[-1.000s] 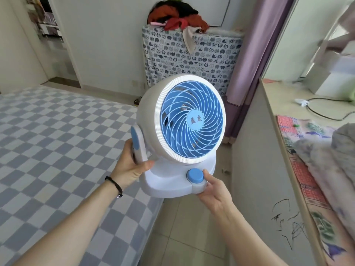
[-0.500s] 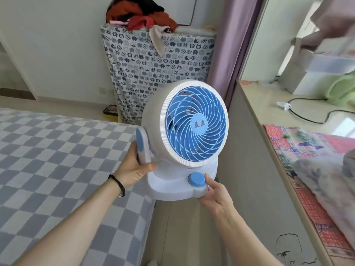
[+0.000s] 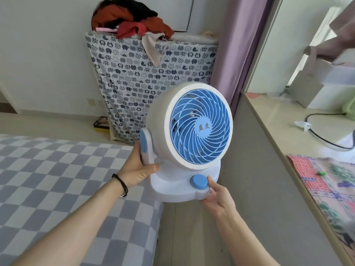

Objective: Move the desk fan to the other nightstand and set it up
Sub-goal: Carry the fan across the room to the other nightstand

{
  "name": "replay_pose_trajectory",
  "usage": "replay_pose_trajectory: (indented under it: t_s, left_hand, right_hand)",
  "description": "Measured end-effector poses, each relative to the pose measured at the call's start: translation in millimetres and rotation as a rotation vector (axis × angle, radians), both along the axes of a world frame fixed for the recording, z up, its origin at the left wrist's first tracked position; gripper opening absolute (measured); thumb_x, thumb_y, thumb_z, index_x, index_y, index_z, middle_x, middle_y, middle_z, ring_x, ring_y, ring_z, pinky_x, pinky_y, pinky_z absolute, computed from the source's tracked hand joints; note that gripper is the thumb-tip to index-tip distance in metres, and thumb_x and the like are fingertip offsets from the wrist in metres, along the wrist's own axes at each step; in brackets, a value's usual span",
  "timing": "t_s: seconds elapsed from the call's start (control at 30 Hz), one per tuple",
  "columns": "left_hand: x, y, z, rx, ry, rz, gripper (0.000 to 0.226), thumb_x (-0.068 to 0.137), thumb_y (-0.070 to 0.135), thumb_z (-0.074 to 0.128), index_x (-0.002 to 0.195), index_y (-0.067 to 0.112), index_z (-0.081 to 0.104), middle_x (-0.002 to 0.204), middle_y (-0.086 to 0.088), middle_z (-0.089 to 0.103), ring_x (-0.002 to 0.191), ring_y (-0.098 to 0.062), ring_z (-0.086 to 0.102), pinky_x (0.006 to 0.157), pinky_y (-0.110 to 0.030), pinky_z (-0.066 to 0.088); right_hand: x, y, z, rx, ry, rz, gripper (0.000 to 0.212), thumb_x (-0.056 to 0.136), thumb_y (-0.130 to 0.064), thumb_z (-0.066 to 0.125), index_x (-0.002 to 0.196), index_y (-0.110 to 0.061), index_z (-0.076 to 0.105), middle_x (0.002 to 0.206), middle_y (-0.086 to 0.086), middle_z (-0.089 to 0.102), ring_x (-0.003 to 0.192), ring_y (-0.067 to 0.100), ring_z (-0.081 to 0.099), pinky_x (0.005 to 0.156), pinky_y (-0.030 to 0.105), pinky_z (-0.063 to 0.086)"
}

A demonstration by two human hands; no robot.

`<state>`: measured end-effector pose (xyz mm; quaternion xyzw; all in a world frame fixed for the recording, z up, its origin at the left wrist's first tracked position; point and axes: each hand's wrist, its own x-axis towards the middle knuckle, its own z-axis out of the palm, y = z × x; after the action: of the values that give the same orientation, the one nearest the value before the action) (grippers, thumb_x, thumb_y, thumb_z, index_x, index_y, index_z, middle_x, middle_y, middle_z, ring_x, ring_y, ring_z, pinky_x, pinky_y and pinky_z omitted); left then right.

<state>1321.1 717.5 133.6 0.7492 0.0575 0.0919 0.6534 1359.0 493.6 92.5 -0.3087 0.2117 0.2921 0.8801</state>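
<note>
The desk fan (image 3: 194, 131) is white with a round blue grille and a blue knob on its base. It is held upright in the air above the narrow floor gap between the bed and the window ledge. My left hand (image 3: 137, 168) grips the left side arm of its stand. My right hand (image 3: 219, 196) holds the right front corner of the base, thumb beside the knob. No nightstand is in view.
A bed with a grey checked cover (image 3: 57, 189) fills the left. Ahead stands a cat-print covered cabinet (image 3: 149, 83) topped with clothes, next to a purple curtain (image 3: 228, 54). A window ledge (image 3: 272, 131) on the right carries a black cable (image 3: 322, 139), boxes and a patterned blanket (image 3: 330, 189).
The view has swung and moved toward the cabinet, which now looks larger and more central. The fan stays in both hands with the same grip, shifted slightly right in view.
</note>
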Motion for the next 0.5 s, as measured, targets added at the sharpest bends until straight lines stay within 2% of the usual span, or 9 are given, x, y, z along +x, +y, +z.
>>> replay_pose_trajectory:
  t_s: [0.07, 0.13, 0.23, 0.3, 0.37, 0.43, 0.5]
  left_hand:
    - [18, 5, -1, 0.015, 0.008, 0.005, 0.079, 0.041, 0.036, 0.068, 0.112, 0.018, 0.035, 0.088, 0.005, 0.051, 0.081, -0.007, 0.052, 0.069, -0.017, 0.044]
    - [41, 7, -2, 0.036, 0.013, 0.017, 0.08, 0.041, 0.037, 0.067, 0.112, 0.018, 0.035, 0.088, 0.006, 0.05, 0.081, -0.006, 0.052, 0.068, -0.016, 0.042]
    - [83, 10, -5, 0.049, 0.033, 0.048, 0.076, 0.041, 0.038, 0.067, 0.107, 0.022, 0.036, 0.087, 0.004, 0.05, 0.081, -0.008, 0.052, 0.07, -0.02, 0.042]
    - [111, 12, -9, 0.045, 0.026, 0.068, 0.068, 0.042, 0.038, 0.069, 0.102, 0.031, 0.038, 0.09, 0.0, 0.052, 0.086, -0.016, 0.055, 0.077, -0.028, 0.046]
    - [143, 13, -11, 0.033, 0.005, 0.074, 0.068, 0.045, 0.035, 0.071, 0.104, 0.039, 0.038, 0.099, -0.006, 0.054, 0.098, -0.026, 0.055, 0.089, -0.042, 0.048]
    - [174, 10, -11, 0.023, -0.015, 0.085, 0.069, 0.046, 0.033, 0.072, 0.106, 0.04, 0.038, 0.099, -0.004, 0.051, 0.104, -0.028, 0.053, 0.097, -0.049, 0.044]
    - [204, 6, -7, 0.03, -0.026, 0.114, 0.066, 0.046, 0.033, 0.071, 0.103, 0.037, 0.038, 0.093, -0.001, 0.049, 0.101, -0.029, 0.052, 0.097, -0.052, 0.044]
  right_hand:
    - [20, 5, -2, 0.014, 0.006, 0.006, 0.021, 0.088, -0.006, 0.051, 0.107, -0.001, 0.057, 0.112, 0.018, 0.065, 0.109, 0.033, 0.059, 0.088, 0.049, 0.05]
    - [47, 8, -6, 0.009, 0.013, 0.017, 0.02, 0.089, -0.006, 0.051, 0.107, -0.001, 0.057, 0.117, 0.019, 0.062, 0.112, 0.033, 0.057, 0.092, 0.05, 0.046]
    - [97, 13, -12, 0.008, 0.027, 0.036, 0.023, 0.089, -0.006, 0.051, 0.11, 0.0, 0.056, 0.12, 0.019, 0.061, 0.112, 0.032, 0.057, 0.092, 0.049, 0.046]
    - [129, 15, -14, 0.013, 0.018, 0.057, 0.026, 0.088, -0.006, 0.052, 0.114, 0.0, 0.055, 0.119, 0.019, 0.062, 0.107, 0.033, 0.061, 0.093, 0.051, 0.047]
    - [166, 15, -14, 0.031, -0.003, 0.082, 0.027, 0.087, -0.006, 0.053, 0.114, 0.0, 0.055, 0.115, 0.019, 0.064, 0.088, 0.032, 0.07, 0.077, 0.049, 0.056]
    - [205, 13, -14, 0.035, -0.009, 0.101, 0.025, 0.088, -0.006, 0.052, 0.111, 0.0, 0.056, 0.113, 0.018, 0.064, 0.072, 0.03, 0.072, 0.06, 0.047, 0.059]
    - [241, 11, -11, 0.04, -0.025, 0.128, 0.024, 0.089, -0.007, 0.051, 0.112, 0.0, 0.056, 0.113, 0.018, 0.064, 0.071, 0.029, 0.072, 0.062, 0.049, 0.057]
